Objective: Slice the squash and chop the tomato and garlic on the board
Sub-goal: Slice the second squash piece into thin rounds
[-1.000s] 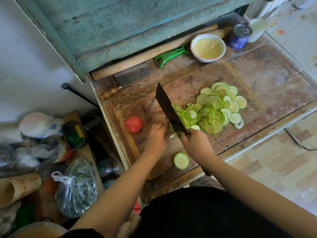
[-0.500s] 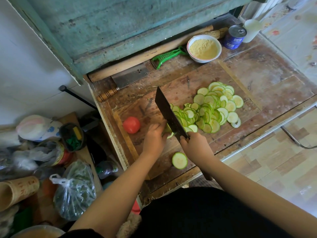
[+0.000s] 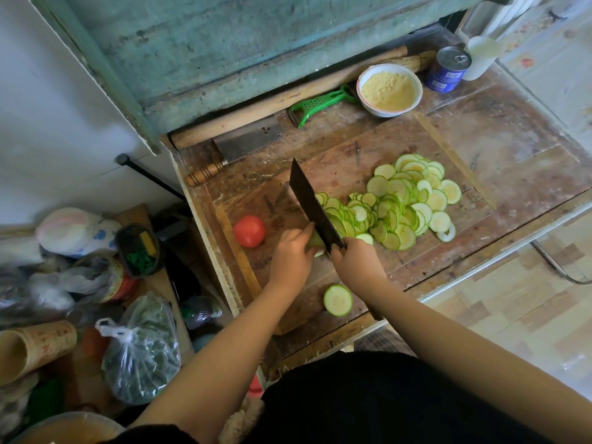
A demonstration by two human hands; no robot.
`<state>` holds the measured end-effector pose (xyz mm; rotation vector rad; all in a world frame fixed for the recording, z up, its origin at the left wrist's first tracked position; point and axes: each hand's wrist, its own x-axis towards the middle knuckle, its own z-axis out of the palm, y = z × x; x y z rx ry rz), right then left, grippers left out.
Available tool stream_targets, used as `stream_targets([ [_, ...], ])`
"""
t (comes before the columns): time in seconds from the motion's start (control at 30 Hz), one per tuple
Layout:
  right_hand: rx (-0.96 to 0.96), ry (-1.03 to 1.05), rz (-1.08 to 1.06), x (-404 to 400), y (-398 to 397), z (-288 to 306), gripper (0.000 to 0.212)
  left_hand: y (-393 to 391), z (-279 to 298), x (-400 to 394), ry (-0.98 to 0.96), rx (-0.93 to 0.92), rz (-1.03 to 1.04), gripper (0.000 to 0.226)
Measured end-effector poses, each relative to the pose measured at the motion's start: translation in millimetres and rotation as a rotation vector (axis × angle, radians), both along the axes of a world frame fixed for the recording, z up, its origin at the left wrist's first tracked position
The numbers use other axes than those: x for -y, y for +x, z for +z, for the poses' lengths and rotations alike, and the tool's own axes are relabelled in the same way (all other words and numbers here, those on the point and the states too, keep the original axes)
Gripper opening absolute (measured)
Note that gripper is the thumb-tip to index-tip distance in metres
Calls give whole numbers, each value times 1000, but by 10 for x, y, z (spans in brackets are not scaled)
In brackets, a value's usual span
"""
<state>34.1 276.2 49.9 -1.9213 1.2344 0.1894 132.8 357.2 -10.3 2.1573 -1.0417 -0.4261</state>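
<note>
Squash stub [image 3: 315, 241] sits on the board [image 3: 346, 168], pinned under the curled fingers of the left hand [image 3: 291, 254]. The right hand [image 3: 355, 267] grips the handle of one dark cleaver [image 3: 312, 208], its blade edge down against the stub. To the right lies a heap of thin slices [image 3: 400, 206], too many to count; one thick round [image 3: 338, 300] lies near the hands. One tomato [image 3: 249, 231] rests left. On the far tabletop [image 3: 512, 123]: a second cleaver [image 3: 246, 144], one green peeler [image 3: 320, 105], one bowl [image 3: 389, 90], one can [image 3: 448, 68].
</note>
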Motion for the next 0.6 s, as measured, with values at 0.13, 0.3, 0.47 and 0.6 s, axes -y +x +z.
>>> stream_targets([
  [0.13,45,-14,6,-10,-115,94,21,18,-22,-19,3,25,2,57],
  [0.3,66,-22,21,-37,-207,158,20,-15,-7,-48,1,45,-28,52],
  [0.47,67,-16,21,-44,-195,156,19,-8,-12,-50,6,50,-36,52],
  [0.6,40,-24,34,-44,-178,147,23,-7,-27,-48,9,36,-23,53],
])
